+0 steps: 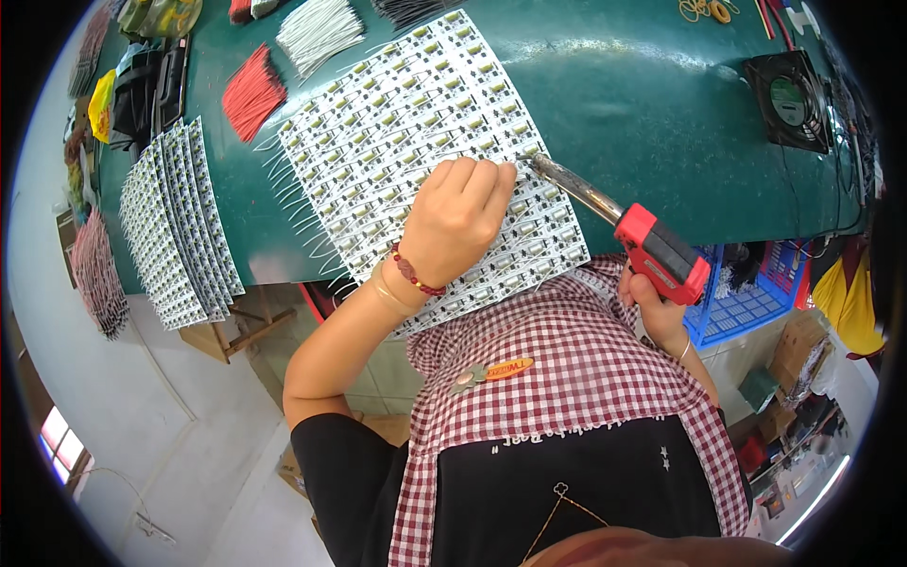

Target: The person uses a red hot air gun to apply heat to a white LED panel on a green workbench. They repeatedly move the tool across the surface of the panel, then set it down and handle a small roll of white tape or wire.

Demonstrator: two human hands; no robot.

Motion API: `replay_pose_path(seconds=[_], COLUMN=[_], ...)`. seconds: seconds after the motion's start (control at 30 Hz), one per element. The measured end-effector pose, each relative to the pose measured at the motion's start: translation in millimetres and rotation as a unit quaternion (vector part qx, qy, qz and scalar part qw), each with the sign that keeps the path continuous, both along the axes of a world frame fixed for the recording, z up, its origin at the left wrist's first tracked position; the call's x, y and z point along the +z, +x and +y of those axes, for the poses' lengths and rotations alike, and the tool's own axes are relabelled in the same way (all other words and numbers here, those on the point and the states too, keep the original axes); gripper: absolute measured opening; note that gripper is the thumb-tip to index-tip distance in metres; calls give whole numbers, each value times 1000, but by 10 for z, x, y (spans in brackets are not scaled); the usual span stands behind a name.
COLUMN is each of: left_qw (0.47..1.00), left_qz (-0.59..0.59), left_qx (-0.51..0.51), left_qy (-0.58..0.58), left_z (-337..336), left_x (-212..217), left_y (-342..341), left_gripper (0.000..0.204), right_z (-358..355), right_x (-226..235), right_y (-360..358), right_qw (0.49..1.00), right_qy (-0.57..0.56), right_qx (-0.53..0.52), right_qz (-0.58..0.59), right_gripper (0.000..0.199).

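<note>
A large white circuit board panel (378, 123), covered with rows of small components, lies tilted on the green table and reaches over its near edge. Thin white wires (300, 203) stick out along its left side. Over the panel's middle, my left hand (460, 215) is closed, fingertips pressed together against the board; whatever they pinch is hidden beneath them. My right hand (652, 304) grips the red and black handle of a soldering gun (661, 250). Its metal barrel points up and left, with the tip at the board just right of my left fingers.
Bundles of red wires (253, 93) and white wires (319, 36) lie beyond the panel. Stacked board panels (179, 222) overhang the table at left. A black fan (789, 101) stands far right, with a blue crate (746, 307) below the table edge.
</note>
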State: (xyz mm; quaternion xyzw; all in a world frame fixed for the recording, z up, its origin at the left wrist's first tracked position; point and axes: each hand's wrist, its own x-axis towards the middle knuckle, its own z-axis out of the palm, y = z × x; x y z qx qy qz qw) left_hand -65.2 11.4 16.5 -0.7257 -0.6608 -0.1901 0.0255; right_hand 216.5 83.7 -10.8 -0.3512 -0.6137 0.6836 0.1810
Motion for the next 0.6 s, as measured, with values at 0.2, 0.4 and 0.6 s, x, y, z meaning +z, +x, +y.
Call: replay_pose_path(seconds=[0.2, 0.4, 0.6], left_qw=[1000, 999, 999], left_qz=[23, 35, 34], left_qx=[-3, 1, -6], left_qy=[-5, -4, -10], left_z=[3, -11, 9], left_x=[-13, -13, -14], left_y=[14, 20, 23], left_gripper=[26, 26, 26], right_z=[5, -20, -5], right_x=[-31, -53, -66], right_y=[55, 136, 41], right_qw=[1000, 1000, 998], right_qy=[-23, -24, 45], right_qx=[9, 1, 26], right_qz=[-6, -15, -24], right_gripper=[20, 23, 29])
